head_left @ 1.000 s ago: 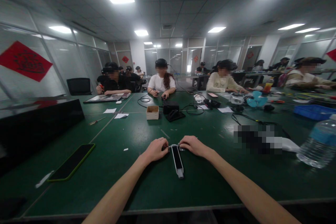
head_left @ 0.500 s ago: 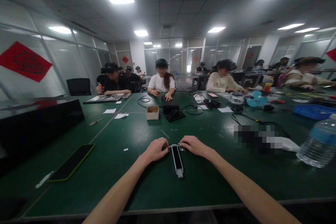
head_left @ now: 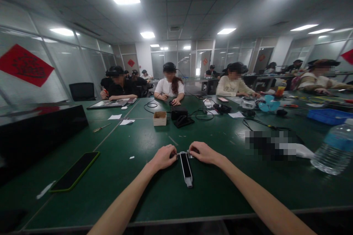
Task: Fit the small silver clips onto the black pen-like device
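On the green table (head_left: 154, 194) lies a slim white device with a long black face (head_left: 186, 167), its narrow grey tip pointing towards me. My left hand (head_left: 164, 156) is at the left of its far end, fingers curled together on a small part too small to name. On the other side my right hand (head_left: 203, 152) has its fingertips pressed down at a small clear-grey piece (head_left: 191, 155) beside the device. Both hands rest close to the tabletop, and their fingers partly hide what they touch.
A green-edged phone (head_left: 75, 172) and a black screen (head_left: 41, 139) lie to my left. Ahead stand a small open box (head_left: 160, 119) and a black case (head_left: 179, 112). At right are a water bottle (head_left: 332, 148) and a blue tray (head_left: 328, 115). Several people sit opposite.
My right hand's fingers have shifted very slightly at the small piece. The white device and my left hand stay in the same place.
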Tool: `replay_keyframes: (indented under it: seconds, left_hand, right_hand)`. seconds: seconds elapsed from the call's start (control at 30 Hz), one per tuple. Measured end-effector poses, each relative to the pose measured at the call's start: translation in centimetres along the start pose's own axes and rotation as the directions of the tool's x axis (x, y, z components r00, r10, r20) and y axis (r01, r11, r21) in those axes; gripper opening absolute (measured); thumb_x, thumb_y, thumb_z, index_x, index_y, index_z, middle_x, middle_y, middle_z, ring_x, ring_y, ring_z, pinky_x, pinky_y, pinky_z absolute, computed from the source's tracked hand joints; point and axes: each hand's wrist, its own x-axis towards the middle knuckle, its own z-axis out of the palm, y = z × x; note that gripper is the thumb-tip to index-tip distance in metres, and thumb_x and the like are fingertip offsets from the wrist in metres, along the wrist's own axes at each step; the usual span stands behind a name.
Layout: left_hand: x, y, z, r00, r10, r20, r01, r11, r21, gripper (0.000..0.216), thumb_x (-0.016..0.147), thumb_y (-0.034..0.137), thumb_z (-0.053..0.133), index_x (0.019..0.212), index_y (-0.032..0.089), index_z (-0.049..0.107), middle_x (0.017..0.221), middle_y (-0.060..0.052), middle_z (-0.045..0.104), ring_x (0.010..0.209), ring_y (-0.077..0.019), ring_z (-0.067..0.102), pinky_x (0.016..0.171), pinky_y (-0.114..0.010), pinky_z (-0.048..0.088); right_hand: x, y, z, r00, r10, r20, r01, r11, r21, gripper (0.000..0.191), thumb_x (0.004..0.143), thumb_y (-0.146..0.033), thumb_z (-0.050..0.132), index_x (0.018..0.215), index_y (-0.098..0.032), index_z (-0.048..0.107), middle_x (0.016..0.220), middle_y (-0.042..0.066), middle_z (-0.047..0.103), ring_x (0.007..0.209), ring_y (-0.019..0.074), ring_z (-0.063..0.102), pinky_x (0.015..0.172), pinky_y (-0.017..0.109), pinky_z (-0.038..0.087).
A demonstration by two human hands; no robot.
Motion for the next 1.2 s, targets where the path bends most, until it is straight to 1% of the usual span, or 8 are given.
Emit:
replay_keyframes:
  seconds: [0.23,0.43,0.53,0.67,0.83,1.0,1.1,1.2]
  left_hand:
    - [0.1,-0.1,0.3,1.0,0.017,-0.006,-0.016,1.0,0.021,0.011,0.082,0.026,0.05,0.088,0.018,0.054,0.085,-0.003,0.058,0.078,-0.0165,0.055,0.071,-0.027,0.042]
    - [0.1,-0.1,0.2,1.0,0.006,0.003,-0.006,1.0,0.023,0.012,0.082,0.027,0.05,0.088,0.018,0.055,0.086,-0.003,0.058,0.078,-0.0165,0.055,0.07,-0.027,0.042]
    - [0.0,0.0,0.0,1.0,-0.008,0.014,0.008,1.0,0.018,0.012,0.082,0.027,0.05,0.088,0.018,0.055,0.087,-0.003,0.058,0.077,-0.0164,0.054,0.07,-0.027,0.042]
    - [0.0,0.0,0.0,1.0,0.003,0.002,-0.003,1.0,0.011,0.011,0.082,0.027,0.049,0.087,0.018,0.055,0.086,-0.002,0.058,0.076,-0.0159,0.054,0.07,-0.027,0.043]
    - [0.1,0.0,0.1,1.0,0.007,0.002,-0.007,1.0,0.011,0.011,0.083,0.027,0.049,0.088,0.018,0.055,0.085,-0.002,0.057,0.077,-0.0159,0.054,0.07,-0.027,0.042]
    - [0.1,0.2,-0.1,1.0,0.0,0.011,0.0,1.0,0.008,0.014,0.082,0.028,0.049,0.088,0.018,0.056,0.086,-0.003,0.058,0.077,-0.0166,0.054,0.069,-0.027,0.042]
    - [0.1,0.1,-0.1,1.0,0.004,0.015,-0.004,1.0,0.006,0.014,0.082,0.028,0.049,0.088,0.018,0.056,0.086,-0.003,0.059,0.077,-0.0168,0.054,0.069,-0.028,0.043]
    - [0.1,0.0,0.1,1.0,-0.012,0.016,0.012,1.0,0.02,0.013,0.081,0.027,0.049,0.088,0.018,0.056,0.087,-0.003,0.059,0.079,-0.0172,0.055,0.071,-0.028,0.043]
  right_hand:
    - [0.1,0.6,0.4,0.997,-0.081,-0.002,0.08,0.995,-0.059,0.022,0.087,-0.026,0.045,0.093,-0.018,0.065,0.093,0.005,0.061,0.087,0.0167,0.055,0.08,0.03,0.043]
    - [0.1,0.5,0.3,0.998,-0.054,-0.031,0.053,0.998,-0.027,0.021,0.085,-0.023,0.046,0.098,-0.017,0.061,0.094,0.005,0.061,0.083,0.0155,0.055,0.075,0.029,0.044]
    - [0.0,0.4,0.1,0.999,-0.032,-0.022,0.031,0.999,-0.007,0.019,0.084,-0.021,0.046,0.094,-0.017,0.061,0.093,0.005,0.06,0.082,0.0151,0.055,0.074,0.028,0.045]
    - [0.0,0.6,0.0,0.999,-0.052,-0.002,0.052,0.998,-0.038,0.019,0.082,-0.018,0.045,0.09,-0.017,0.063,0.094,0.005,0.058,0.086,0.0157,0.054,0.079,0.03,0.044]
    - [-0.1,0.9,0.1,0.999,-0.039,-0.034,0.038,0.999,-0.035,0.022,0.081,-0.015,0.045,0.092,-0.019,0.063,0.1,0.005,0.055,0.091,0.0159,0.053,0.083,0.031,0.043]
    - [-0.1,0.8,0.2,0.999,-0.032,-0.023,0.031,0.997,-0.069,0.024,0.081,-0.018,0.046,0.094,-0.02,0.065,0.106,0.006,0.053,0.095,0.0173,0.051,0.086,0.032,0.043]
    - [0.0,1.4,-0.4,0.997,-0.004,-0.075,-0.006,0.991,-0.133,0.027,0.081,-0.017,0.044,0.098,-0.02,0.064,0.109,0.007,0.053,0.098,0.0182,0.05,0.087,0.032,0.042]
    - [0.0,2.8,-1.4,0.987,0.041,-0.152,-0.077,0.968,-0.238,0.03,0.08,-0.013,0.043,0.1,-0.018,0.064,0.108,0.009,0.055,0.1,0.0197,0.05,0.09,0.033,0.039]
